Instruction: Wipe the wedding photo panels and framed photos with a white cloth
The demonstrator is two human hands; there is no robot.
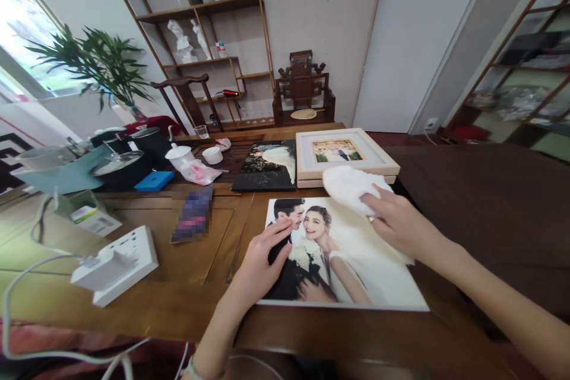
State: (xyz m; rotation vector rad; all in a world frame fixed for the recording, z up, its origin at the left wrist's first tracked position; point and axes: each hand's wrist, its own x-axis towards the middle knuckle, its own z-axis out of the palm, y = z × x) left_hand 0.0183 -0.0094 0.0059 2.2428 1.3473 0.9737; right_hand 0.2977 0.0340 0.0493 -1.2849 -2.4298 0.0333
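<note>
A large wedding photo panel lies face up near the front edge of the wooden table. My left hand rests on its left side, fingers stretched out over the dark suit. In my right hand is a white cloth, bunched under the fingers at the panel's upper right. Part of the cloth hangs down over the panel's right side. Just behind the panel, a pale wooden picture frame with a small photo lies on top of another. To its left is a dark photo panel.
At the left of the table are a white power strip with cables, a small box, a blue box, a white teapot and a black pot. A dark brown surface adjoins on the right. A carved chair stands behind.
</note>
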